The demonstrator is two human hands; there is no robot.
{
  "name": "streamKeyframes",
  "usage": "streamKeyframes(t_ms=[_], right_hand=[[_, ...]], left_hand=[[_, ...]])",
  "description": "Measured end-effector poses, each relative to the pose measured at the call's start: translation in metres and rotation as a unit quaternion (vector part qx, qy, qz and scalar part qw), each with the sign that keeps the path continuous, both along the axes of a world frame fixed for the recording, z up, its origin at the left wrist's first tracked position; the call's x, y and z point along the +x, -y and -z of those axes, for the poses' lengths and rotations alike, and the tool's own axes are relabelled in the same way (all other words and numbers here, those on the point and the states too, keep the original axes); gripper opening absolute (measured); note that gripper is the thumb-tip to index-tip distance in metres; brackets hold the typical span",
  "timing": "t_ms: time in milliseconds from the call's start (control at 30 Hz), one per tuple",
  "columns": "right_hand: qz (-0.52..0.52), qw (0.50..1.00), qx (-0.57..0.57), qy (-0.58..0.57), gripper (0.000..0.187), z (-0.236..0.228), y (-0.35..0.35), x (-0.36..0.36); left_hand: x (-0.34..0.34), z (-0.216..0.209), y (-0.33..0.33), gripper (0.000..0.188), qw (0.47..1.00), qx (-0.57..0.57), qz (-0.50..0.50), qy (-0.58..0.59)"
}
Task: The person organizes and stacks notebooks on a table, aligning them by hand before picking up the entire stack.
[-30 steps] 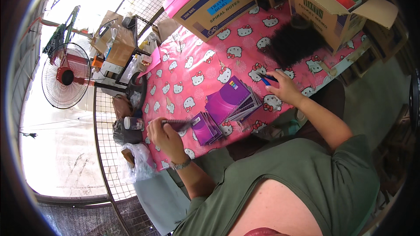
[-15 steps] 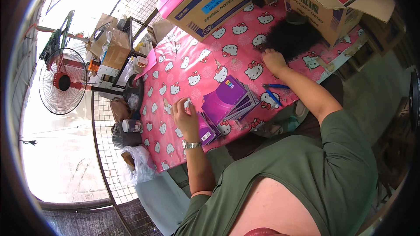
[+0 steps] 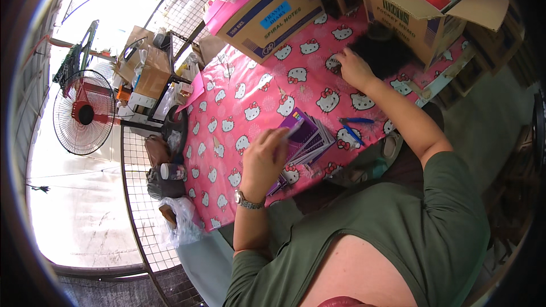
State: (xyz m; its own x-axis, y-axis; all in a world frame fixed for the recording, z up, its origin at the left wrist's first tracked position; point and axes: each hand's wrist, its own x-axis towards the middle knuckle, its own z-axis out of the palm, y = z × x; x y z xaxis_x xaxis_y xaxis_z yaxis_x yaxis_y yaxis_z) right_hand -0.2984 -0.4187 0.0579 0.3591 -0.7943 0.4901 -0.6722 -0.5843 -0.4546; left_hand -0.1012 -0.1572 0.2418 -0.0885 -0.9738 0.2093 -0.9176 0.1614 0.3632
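Note:
My left hand [image 3: 264, 153], with a watch on its wrist, is closed over the left side of a fanned stack of purple-covered spiral notebooks [image 3: 313, 145]. A small whitish piece [image 3: 294, 130], blurred, sticks out from its pinched fingertips; its kind I cannot tell. More purple notebooks [image 3: 277, 185] lie partly hidden under that wrist. My right hand [image 3: 355, 71] rests farther off, fingers curled at the left edge of a heap of fine black strands [image 3: 378, 51]. Whatever its fingertips pinch is too small to make out. Blue-handled pliers [image 3: 355, 128] lie right of the stack.
A pink cat-patterned cloth [image 3: 227, 119] covers the table. A closed carton [image 3: 273, 17] stands at the back, and an open carton [image 3: 406, 22] with colourful packs at back right. Left of the table are a fan [image 3: 85, 113], a lidded jar [image 3: 172, 171] and a plastic bag [image 3: 183, 221].
My left hand has moved right and over the notebook stack, carrying the small white piece. The right hand has shifted slightly farther away, still at the edge of the black heap.

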Motion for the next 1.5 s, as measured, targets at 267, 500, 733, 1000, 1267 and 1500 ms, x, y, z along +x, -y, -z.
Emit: streamKeyframes(t_ms=[267,500,733,1000,1267,1500], right_hand=[[0.03,0.992,0.082,-0.092,0.026,-0.016,0.011,0.006],[-0.291,0.948,0.044,0.122,0.026,-0.112,-0.091,0.001],[-0.375,0.917,-0.002,0.136,0.022,-0.13,-0.122,0.002],[-0.405,0.888,0.059,0.208,0.015,-0.129,-0.136,0.013],[-0.4,0.887,0.104,0.204,0.027,-0.149,-0.142,0.003],[-0.364,0.927,-0.007,0.092,0.029,-0.162,-0.155,0.002]], left_hand=[[-0.007,0.022,0.015,0.018,0.988,-0.108,-0.074,0.076],[-0.019,0.031,-0.005,0.015,0.98,-0.174,-0.079,0.058],[-0.023,0.028,-0.005,0.015,0.981,-0.171,-0.075,0.059],[-0.021,0.028,-0.009,0.02,0.982,-0.155,-0.082,0.064],[-0.026,0.03,-0.001,0.024,0.979,-0.172,-0.081,0.073],[-0.026,0.024,-0.004,0.027,0.982,-0.163,-0.044,0.088]])
